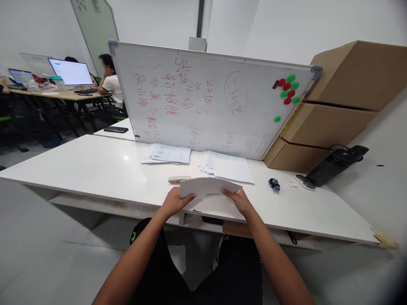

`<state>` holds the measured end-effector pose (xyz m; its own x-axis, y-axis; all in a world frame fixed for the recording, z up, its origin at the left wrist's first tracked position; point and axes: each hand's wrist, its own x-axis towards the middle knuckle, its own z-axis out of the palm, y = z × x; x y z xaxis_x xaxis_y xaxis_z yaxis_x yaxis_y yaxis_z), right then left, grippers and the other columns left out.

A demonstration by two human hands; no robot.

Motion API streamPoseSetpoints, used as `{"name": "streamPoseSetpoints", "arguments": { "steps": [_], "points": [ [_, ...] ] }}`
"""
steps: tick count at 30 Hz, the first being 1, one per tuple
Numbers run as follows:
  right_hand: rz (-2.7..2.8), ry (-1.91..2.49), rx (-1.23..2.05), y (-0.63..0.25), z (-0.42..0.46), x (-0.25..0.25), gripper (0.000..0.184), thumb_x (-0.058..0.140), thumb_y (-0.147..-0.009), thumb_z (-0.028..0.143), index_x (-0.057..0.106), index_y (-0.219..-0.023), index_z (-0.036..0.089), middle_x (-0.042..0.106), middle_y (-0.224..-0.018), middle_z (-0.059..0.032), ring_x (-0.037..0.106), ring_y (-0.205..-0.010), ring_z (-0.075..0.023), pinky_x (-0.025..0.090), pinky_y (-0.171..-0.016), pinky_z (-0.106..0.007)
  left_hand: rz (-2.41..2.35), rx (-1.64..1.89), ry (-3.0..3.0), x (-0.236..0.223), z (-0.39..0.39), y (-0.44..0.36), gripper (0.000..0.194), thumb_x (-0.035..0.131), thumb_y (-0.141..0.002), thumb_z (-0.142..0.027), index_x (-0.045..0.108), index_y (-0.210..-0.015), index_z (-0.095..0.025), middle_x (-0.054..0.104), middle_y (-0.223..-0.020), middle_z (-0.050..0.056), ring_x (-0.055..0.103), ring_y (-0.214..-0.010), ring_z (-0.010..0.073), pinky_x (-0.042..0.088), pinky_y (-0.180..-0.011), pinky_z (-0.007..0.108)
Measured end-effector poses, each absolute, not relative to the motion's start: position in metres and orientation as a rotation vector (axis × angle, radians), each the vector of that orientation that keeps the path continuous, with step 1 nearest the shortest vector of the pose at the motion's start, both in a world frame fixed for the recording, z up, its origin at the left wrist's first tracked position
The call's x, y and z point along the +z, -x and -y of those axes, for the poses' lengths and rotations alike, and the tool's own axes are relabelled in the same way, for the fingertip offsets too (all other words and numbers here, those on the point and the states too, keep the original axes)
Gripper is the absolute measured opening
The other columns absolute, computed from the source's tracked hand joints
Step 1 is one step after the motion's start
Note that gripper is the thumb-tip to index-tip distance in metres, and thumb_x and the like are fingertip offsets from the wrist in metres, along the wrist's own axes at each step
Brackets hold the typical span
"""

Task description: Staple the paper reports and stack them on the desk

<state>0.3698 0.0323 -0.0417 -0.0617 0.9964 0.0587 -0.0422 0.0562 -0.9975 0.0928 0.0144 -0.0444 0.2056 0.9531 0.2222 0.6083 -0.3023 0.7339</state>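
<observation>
A white sheaf of paper (208, 186) is held up, bowed, over the front of the white desk. My left hand (174, 201) grips its left end, thumb on the near face. At the right end, my right hand (239, 200) pinches it the same way. Whether it is one sheet or several I cannot tell. Just behind the left end lies a cream stapler-like object (179, 179), partly covered by the paper. Farther back rest a pile of printed papers (170, 153) and a second pile of white papers (232, 167).
A whiteboard (210, 101) with red writing and magnets stands on the desk (95, 165). Cardboard boxes (330, 123) are stacked at right, near a black bottle (333, 165) and a dark blue item (274, 184). A black phone (116, 129) lies at left. A person (111, 82) sits beyond.
</observation>
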Motion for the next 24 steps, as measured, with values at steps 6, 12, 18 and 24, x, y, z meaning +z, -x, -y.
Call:
{"name": "streamPoseSetpoints", "arguments": {
  "steps": [6,12,18,24],
  "points": [
    [1.380,1.180,1.206,-0.368,-0.023,-0.035,0.049,0.079,-0.064,0.046,0.070,-0.105,0.020,0.069,-0.115,-0.0076,0.063,-0.108,-0.0276,0.047,-0.096,-0.045,-1.429,0.930,-2.013,-0.043,-0.014,-0.095,0.042,0.055,-0.083,-0.055,0.070,-0.105,-0.022,0.072,-0.101,0.007,0.066,-0.096,0.0264,0.052,-0.082,0.037],
    [1.350,1.352,1.081,-0.358,-0.021,-0.049,0.053,0.071,-0.071,0.052,0.067,-0.112,0.020,0.068,-0.118,-0.0084,0.061,-0.112,-0.0288,0.045,-0.100,-0.048,-1.474,0.922,-2.062,-0.045,-0.014,-0.095,0.040,0.053,-0.084,-0.055,0.071,-0.095,-0.021,0.072,-0.093,0.007,0.066,-0.089,0.0257,0.051,-0.076,0.034],
    [1.319,1.431,0.929,-0.375,-0.021,-0.051,0.051,0.067,-0.074,0.054,0.068,-0.107,0.014,0.070,-0.113,-0.0116,0.062,-0.110,-0.0295,0.047,-0.099,-0.044,-1.412,0.909,-2.089,-0.047,-0.017,-0.091,0.049,0.040,-0.091,-0.054,0.069,-0.071,-0.020,0.069,-0.072,0.003,0.064,-0.075,0.0204,0.047,-0.072,0.030],
    [1.097,1.559,0.642,-0.414,0.004,-0.048,0.058,0.069,-0.074,0.053,0.063,-0.117,0.015,0.063,-0.126,-0.0112,0.055,-0.121,-0.0286,0.039,-0.108,-0.043,-1.410,1.019,-1.914,-0.047,-0.018,-0.090,0.051,0.034,-0.093,-0.052,0.063,-0.067,-0.020,0.065,-0.065,0.000,0.061,-0.068,0.0169,0.044,-0.066,0.026]
  ]
}}
